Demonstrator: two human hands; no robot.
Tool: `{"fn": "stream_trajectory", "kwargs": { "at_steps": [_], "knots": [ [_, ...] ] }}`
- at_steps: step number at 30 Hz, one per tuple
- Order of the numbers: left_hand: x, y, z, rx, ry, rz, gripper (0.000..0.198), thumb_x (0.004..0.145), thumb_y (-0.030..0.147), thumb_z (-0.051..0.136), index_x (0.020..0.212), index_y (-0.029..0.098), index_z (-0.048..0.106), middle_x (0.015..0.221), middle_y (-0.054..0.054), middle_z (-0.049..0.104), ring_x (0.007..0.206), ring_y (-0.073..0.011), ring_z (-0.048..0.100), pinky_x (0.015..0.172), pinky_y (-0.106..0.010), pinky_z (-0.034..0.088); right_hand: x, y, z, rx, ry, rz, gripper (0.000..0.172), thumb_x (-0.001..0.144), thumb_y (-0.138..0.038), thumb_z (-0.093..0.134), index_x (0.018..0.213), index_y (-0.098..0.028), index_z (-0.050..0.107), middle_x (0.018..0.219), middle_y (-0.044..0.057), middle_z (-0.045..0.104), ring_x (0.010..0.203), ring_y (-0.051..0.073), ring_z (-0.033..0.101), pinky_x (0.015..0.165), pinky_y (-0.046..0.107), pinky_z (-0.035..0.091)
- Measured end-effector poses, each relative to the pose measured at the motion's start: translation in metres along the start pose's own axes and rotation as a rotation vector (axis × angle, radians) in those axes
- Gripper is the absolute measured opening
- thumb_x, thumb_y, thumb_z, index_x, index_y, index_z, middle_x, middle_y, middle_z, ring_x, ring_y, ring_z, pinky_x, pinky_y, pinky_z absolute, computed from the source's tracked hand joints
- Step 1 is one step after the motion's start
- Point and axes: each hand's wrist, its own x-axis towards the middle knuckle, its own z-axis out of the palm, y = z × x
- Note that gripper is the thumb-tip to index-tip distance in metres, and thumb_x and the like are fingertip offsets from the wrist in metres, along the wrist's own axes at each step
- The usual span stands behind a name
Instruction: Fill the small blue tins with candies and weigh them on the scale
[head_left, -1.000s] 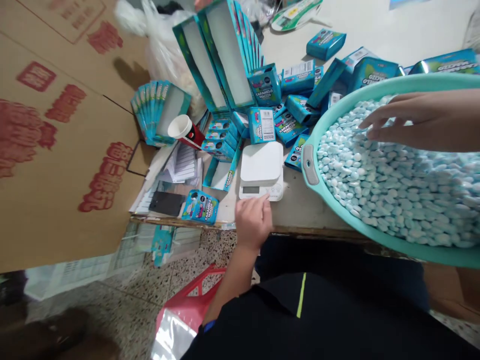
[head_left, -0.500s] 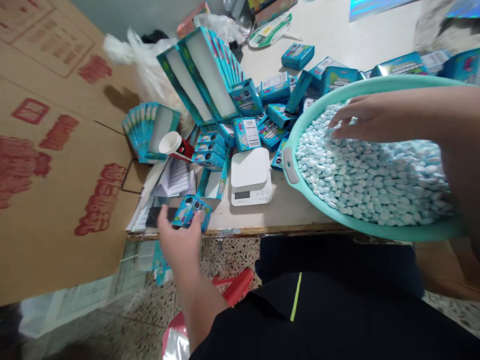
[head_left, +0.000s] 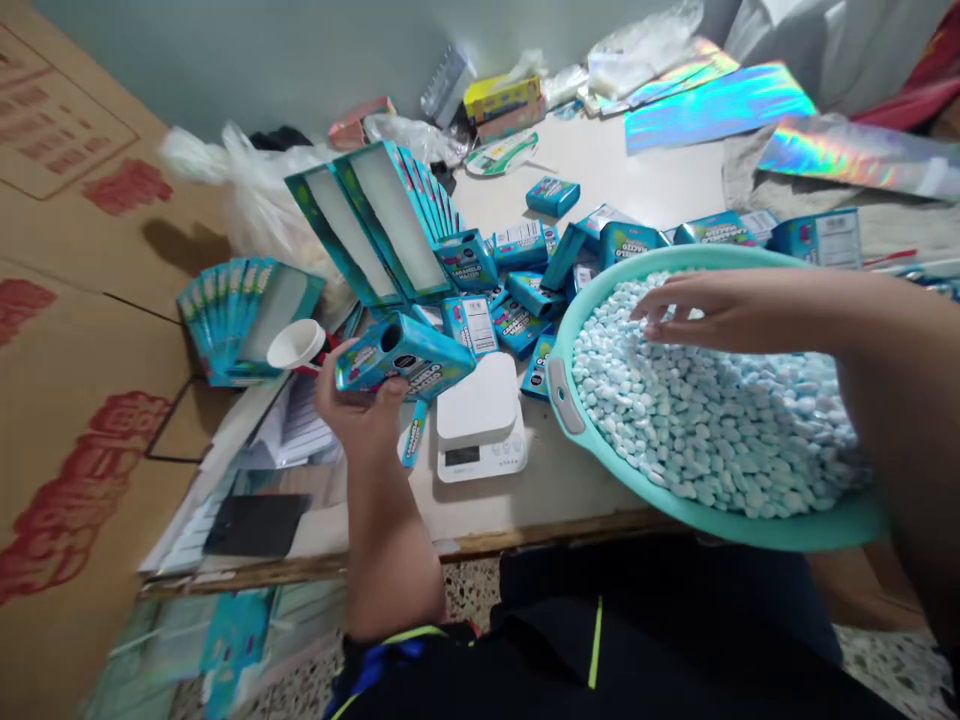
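Note:
My left hand (head_left: 361, 410) grips a blue-and-teal printed candy box (head_left: 405, 355), holding it tilted in the air just left of a white kitchen scale (head_left: 480, 425). My right hand (head_left: 720, 310) rests with spread fingers on a heap of pale blue wrapped candies (head_left: 720, 430). They fill a round turquoise plastic basin (head_left: 570, 400), and the hand's fingertips touch the candies. The box's far side is hidden from me.
Several loose blue boxes and open display cartons (head_left: 382, 225) crowd the table behind the scale. A paper cup (head_left: 296, 345) and papers lie to the left, beside a large cardboard sheet (head_left: 82, 480). Iridescent foil sheets (head_left: 720, 105) lie farther back.
My left hand has lifted the blue box off the table's front edge and carried it up over the table beside the scale. The view has tilted up, showing more of the far table.

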Motion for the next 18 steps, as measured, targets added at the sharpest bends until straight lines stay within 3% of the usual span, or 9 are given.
{"fn": "stream_trajectory", "kwargs": {
  "at_steps": [4,7,12,18],
  "knots": [
    [-0.013,-0.001,0.003,-0.107,0.078,0.01,0.071,0.067,0.076,0.082,0.115,0.025,0.066,0.103,-0.006,0.069,0.097,-0.0246,0.071,0.09,-0.04,0.061,0.004,0.009,0.005,-0.069,0.026,-0.024,0.065,0.089,-0.074,0.046,0.129,-0.028,0.068,0.132,0.012,0.065,0.103,0.029,0.065,0.09,0.049,0.054],
    [-0.015,0.001,0.009,-0.147,0.072,-0.017,0.081,0.069,0.084,0.075,0.123,0.025,0.063,0.109,-0.007,0.068,0.106,-0.0251,0.071,0.096,-0.04,0.06,0.008,0.017,0.008,-0.14,0.037,-0.049,0.063,0.086,-0.075,0.051,0.125,-0.03,0.07,0.127,0.011,0.066,0.1,0.029,0.065,0.086,0.048,0.053],
    [-0.017,0.003,0.017,-0.159,-0.129,-0.074,0.076,0.073,0.084,0.072,0.123,0.027,0.063,0.115,-0.007,0.067,0.112,-0.0262,0.07,0.1,-0.041,0.058,0.017,0.027,0.008,-0.222,-0.015,-0.093,0.065,0.082,-0.087,0.05,0.116,-0.037,0.073,0.12,0.006,0.07,0.088,0.024,0.067,0.08,0.045,0.054],
    [-0.02,0.0,0.011,-0.287,-0.294,-0.159,0.049,0.084,0.054,0.075,0.125,0.029,0.064,0.111,-0.005,0.069,0.106,-0.0257,0.068,0.091,-0.038,0.059,0.024,0.039,0.012,-0.207,-0.047,-0.01,0.08,0.07,-0.099,0.048,0.108,-0.034,0.074,0.11,0.008,0.073,0.081,0.023,0.069,0.071,0.04,0.059]
  ]
}}
